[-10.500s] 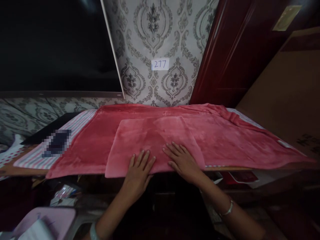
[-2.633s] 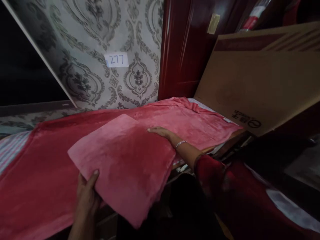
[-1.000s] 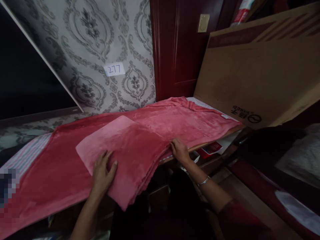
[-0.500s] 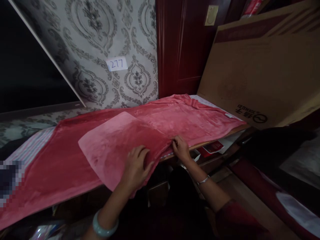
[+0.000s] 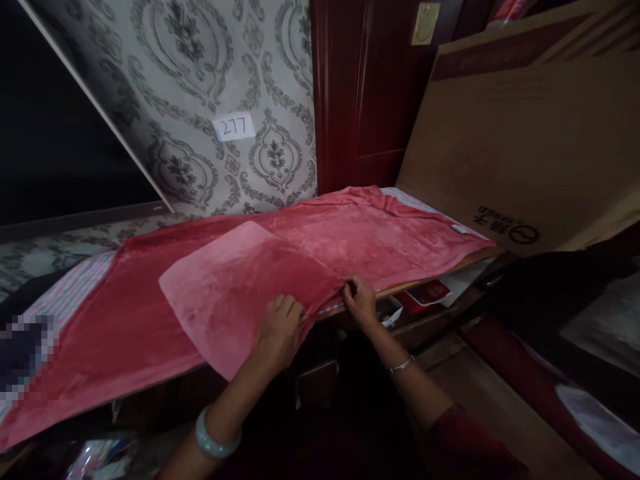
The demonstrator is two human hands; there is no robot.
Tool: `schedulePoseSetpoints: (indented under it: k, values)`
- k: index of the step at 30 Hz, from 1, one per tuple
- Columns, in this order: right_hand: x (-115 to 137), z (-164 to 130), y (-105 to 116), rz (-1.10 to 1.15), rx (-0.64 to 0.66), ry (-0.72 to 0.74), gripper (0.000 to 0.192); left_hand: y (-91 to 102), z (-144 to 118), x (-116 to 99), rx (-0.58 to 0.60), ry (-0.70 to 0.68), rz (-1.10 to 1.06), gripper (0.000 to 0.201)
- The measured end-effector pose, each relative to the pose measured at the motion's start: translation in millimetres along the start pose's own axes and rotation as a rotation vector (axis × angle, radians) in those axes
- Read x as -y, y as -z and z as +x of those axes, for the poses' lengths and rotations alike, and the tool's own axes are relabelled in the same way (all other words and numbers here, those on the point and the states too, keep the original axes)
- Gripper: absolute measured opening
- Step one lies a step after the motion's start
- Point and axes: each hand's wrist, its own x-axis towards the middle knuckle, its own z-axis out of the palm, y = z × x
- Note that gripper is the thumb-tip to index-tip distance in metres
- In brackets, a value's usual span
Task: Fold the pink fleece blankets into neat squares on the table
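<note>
**Both hands at the near corner of the folded pink cloth**

We cannot see what lies under the folded pink plush cloth (image 5: 235,293) where it droops over the near table edge; that part is lost in shadow. A pixelated patch hides something at the far left, and the space beneath the table is too dark to read.

The folded cloth lies on top of the large red plush blanket (image 5: 380,237) spread across the table, its near right corner hanging off the edge. Our left hand (image 5: 279,331) rests on that near edge, fingers curled down onto the fabric. Our right hand (image 5: 359,301) is just to the right, fingers pinched together on the cloth's right corner.

Compared with half a second ago, our left hand has curled in tighter, while our right hand has stayed at the corner.

Farther right leans a big brown cardboard box (image 5: 520,147); on the patterned wallpaper behind sits a white paper label reading 277 (image 5: 233,127).
</note>
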Motion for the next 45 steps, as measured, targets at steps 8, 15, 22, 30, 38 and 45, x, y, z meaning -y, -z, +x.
schedulePoseSetpoints:
  k: [8,15,22,30,38,45]
  values:
    - [0,1,1,0.014,-0.005,-0.004,0.018,16.7,-10,-2,0.013,0.098,-0.222,0.024]
    - [1,2,2,0.035,0.003,-0.027,0.019,16.9,-17,15,0.113,0.196,0.034,0.059]
    - [3,1,7,0.082,0.026,-0.044,0.020,26.6,-38,32,0.035,0.189,-0.218,0.041]
    - [0,37,20,0.401,0.122,-0.333,0.043,54.2,-95,73,-0.659,1.032,-0.768,0.051]
    - [19,117,-24,0.449,0.552,-0.501,0.049,73.0,-99,99,-0.757,1.405,-1.429,0.029]
    - [45,146,-67,0.397,0.811,-0.491,0.042,62.8,-109,127,-0.640,1.353,-1.612,0.031]
